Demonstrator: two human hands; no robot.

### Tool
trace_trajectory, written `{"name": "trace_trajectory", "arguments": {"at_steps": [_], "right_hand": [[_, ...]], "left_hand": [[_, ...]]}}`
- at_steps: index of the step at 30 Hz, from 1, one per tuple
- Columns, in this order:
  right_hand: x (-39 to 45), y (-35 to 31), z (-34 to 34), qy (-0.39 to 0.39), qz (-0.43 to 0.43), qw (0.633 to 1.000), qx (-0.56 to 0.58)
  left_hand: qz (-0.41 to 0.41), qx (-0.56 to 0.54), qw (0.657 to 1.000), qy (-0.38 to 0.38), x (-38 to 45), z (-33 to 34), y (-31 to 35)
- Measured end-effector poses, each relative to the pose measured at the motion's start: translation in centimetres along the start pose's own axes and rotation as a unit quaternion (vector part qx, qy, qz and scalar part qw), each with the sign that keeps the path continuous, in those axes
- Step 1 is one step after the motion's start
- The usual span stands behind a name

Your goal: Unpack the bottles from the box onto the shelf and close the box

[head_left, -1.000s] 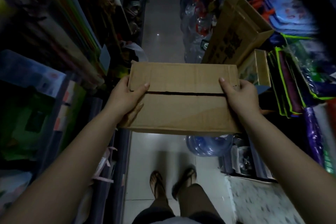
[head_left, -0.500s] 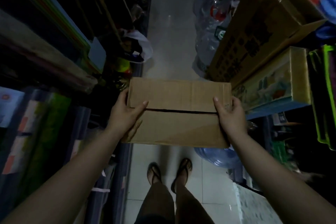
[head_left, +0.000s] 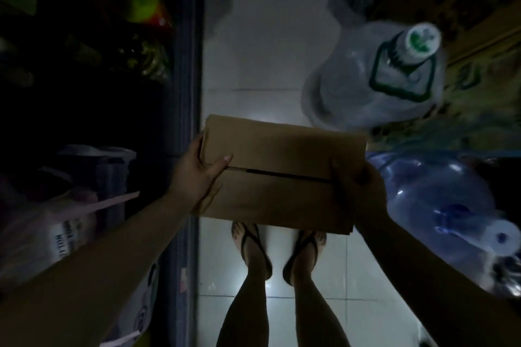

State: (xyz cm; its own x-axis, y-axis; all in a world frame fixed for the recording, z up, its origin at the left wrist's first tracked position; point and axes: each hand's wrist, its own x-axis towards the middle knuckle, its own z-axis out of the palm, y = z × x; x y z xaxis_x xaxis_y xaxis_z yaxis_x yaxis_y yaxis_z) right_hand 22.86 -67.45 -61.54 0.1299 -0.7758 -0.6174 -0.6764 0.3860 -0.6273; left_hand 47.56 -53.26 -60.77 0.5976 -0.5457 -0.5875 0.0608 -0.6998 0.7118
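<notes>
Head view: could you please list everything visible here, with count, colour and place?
cardboard box: one, brown, flaps shut with a dark seam, held above the floor at centre.
clear water jug: one, white cap with green mark, on the floor at upper right.
blue water jug: one, white cap, at right beside the box.
tiled floor: pale, down the aisle.
shelving: dark, blurred goods, along the left.
sandals: two, dark, on the feet below the box.
left hand: grips the box's left end, thumb on top.
right hand: grips the right end.
</notes>
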Motion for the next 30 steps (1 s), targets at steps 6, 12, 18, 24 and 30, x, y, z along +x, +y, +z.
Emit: {"name": "trace_trajectory", "arguments": {"at_steps": [6, 12, 18, 24, 30], "right_hand": [[6.7, 7.6, 5.3, 0.000, 0.029, 1.000, 0.007], [13.5, 12.7, 8.9, -0.018, 0.021, 0.999, -0.031], [15.6, 16.2, 11.9, 0.026, -0.013, 0.997, -0.073], [16.2, 17.1, 12.7, 0.026, 0.004, 0.996, -0.086], [14.8, 15.0, 11.4, 0.031, 0.014, 0.994, -0.101]], "left_hand": [[-0.010, -0.022, 1.000, -0.012, 5.3, 5.2, -8.7], [-0.026, -0.010, 1.000, 0.003, 10.0, 9.2, -16.0], [-0.053, 0.007, 0.999, 0.002, 12.5, 11.2, -20.1], [-0.092, 0.077, 0.993, 0.012, 12.7, 12.2, -20.6], [-0.112, 0.179, 0.977, 0.003, 12.3, 11.3, -17.5]]}}
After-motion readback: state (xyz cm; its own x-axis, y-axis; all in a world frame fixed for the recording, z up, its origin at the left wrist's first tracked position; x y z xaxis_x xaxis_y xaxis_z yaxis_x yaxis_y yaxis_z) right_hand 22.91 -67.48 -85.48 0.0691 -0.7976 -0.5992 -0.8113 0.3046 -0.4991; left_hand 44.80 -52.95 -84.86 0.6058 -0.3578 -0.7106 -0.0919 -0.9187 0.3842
